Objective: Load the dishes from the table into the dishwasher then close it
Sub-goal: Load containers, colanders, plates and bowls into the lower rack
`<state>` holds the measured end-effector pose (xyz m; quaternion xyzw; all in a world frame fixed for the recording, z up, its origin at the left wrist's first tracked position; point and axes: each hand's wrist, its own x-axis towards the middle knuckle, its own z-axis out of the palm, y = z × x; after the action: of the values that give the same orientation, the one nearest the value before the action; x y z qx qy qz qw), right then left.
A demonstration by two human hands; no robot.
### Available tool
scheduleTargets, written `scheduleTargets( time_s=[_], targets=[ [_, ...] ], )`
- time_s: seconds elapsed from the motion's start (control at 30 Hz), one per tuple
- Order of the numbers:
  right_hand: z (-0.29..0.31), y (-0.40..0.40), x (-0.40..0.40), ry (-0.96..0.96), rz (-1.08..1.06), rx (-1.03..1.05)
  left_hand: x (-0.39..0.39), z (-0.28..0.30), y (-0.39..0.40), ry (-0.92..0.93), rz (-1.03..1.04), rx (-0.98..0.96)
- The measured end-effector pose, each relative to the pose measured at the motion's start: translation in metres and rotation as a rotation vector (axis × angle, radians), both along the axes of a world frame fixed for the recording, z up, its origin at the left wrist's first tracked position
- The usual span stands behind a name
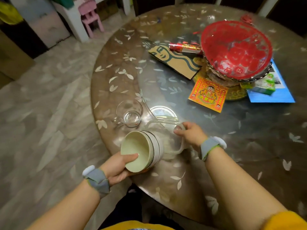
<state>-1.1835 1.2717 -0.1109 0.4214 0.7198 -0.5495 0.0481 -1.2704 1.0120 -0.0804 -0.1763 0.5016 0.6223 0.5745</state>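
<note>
Apparently mid-gathering at the round leaf-patterned tabletop (pixel 249 146), the left hand (pixel 119 165) grips a tilted stack of cream ceramic bowls (pixel 141 151), thumb inside the rim, while the right hand (pixel 189 133) pinches pale utensils, blurred, beside the clear glass cup (pixel 130 114) and small plate (pixel 163 112), which likely need collecting next before the dishwasher.

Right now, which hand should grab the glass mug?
Probably the right hand: it hovers over the table near the glass mug. The left hand is busy gripping the stacked bowls.
</note>
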Motion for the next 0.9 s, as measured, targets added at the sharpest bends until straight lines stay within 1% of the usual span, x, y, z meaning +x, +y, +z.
scheduleTargets(
  time_s=[0.03,0.07,0.13,0.2,0.23,0.33,0.4,0.43,0.5,0.53,0.57,0.63,0.67,0.7,0.77,0.83,0.87,0.9],
  targets=[
    [0.003,0.007,0.015,0.048,-0.056,-0.120,-0.004,-0.002,0.011,-0.010,-0.058,0.000],
    [0.005,0.005,0.024,0.071,-0.038,-0.249,-0.007,-0.001,0.011,0.002,-0.079,-0.003],
    [0.014,0.006,0.038,0.063,0.039,-0.406,-0.013,-0.001,0.016,0.008,-0.143,0.015],
    [0.022,0.005,0.040,0.062,0.125,-0.501,-0.019,0.000,0.012,0.016,-0.165,0.040],
    [0.026,0.007,0.042,0.058,0.132,-0.538,-0.021,0.000,0.012,0.013,-0.186,0.066],
    [0.030,0.011,0.038,0.038,0.205,-0.538,-0.022,-0.002,0.007,-0.044,-0.254,0.138],
    [0.029,0.011,0.025,-0.035,0.296,-0.450,-0.023,-0.005,0.000,-0.090,-0.263,0.157],
    [0.028,0.011,0.015,-0.096,0.368,-0.368,-0.023,-0.006,-0.004,-0.113,-0.251,0.156],
    [0.026,0.008,-0.013,-0.237,0.559,-0.139,-0.028,-0.010,-0.017,-0.152,-0.219,0.152],
    [0.026,0.005,-0.027,-0.275,0.616,-0.001,-0.028,-0.009,-0.022,-0.168,-0.219,0.150],
    [0.028,0.000,-0.035,-0.274,0.610,0.142,-0.026,-0.008,-0.025,-0.182,-0.221,0.137],
    [0.030,-0.020,-0.068,-0.144,0.513,0.409,-0.032,-0.006,-0.037,-0.207,-0.187,0.113],
    [0.031,-0.031,-0.083,-0.075,0.501,0.498,-0.036,-0.005,-0.043,-0.230,-0.160,0.115],
    [0.032,-0.041,-0.098,-0.047,0.537,0.551,-0.040,-0.005,-0.049,-0.244,-0.135,0.119],
    [0.027,-0.058,-0.128,-0.051,0.644,0.591,-0.050,-0.005,-0.064,-0.243,-0.081,0.117],
    [0.019,-0.070,-0.152,-0.072,0.707,0.632,-0.058,-0.008,-0.079,-0.213,-0.018,0.090],
    [0.012,-0.081,-0.166,-0.053,0.750,0.654,-0.059,-0.010,-0.092,-0.192,0.052,0.075],
    [0.008,-0.083,-0.169,-0.029,0.735,0.670,-0.058,-0.011,-0.097,-0.179,0.092,0.062]
  ],
)
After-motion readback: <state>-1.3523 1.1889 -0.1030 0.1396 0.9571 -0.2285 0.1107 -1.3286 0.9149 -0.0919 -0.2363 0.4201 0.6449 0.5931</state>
